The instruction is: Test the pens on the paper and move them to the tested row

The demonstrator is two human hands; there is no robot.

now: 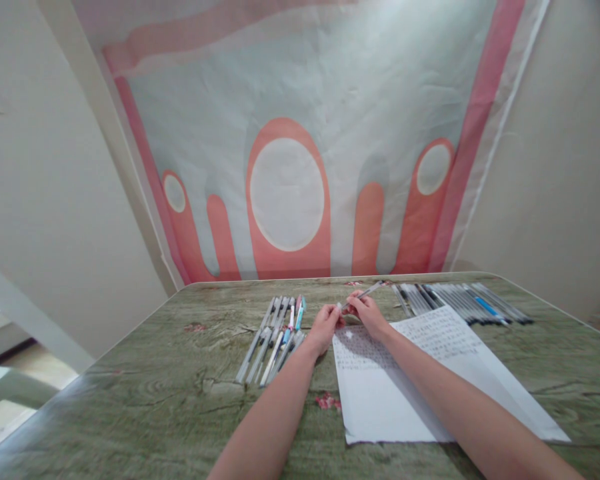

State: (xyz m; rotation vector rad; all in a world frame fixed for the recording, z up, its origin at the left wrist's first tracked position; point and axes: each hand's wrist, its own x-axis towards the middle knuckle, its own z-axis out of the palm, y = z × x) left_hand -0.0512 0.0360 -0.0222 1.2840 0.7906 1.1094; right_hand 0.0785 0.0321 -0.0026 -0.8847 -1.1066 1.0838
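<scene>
My right hand (pixel 367 316) is closed around a clear-barrelled pen (pixel 373 289), which slants up and to the right. At the pen's lower left end, the fingers of my left hand (pixel 325 328) are pinched together. A small pale piece shows between those fingertips; whether it is a cap or part of the pen I cannot tell. Both hands are above the top left corner of a white sheet of paper (pixel 410 400) with handwritten lines on its upper part. My right forearm crosses over the sheet.
Left of my hands lies a group of pens (pixel 263 347), mostly clear, some pink or blue. A row of many pens (pixel 445 300) lies at the back right, beside the paper. The wood-patterned table (pixel 155 400) ends at a wall with a pink and grey printed sheet (pixel 345 87).
</scene>
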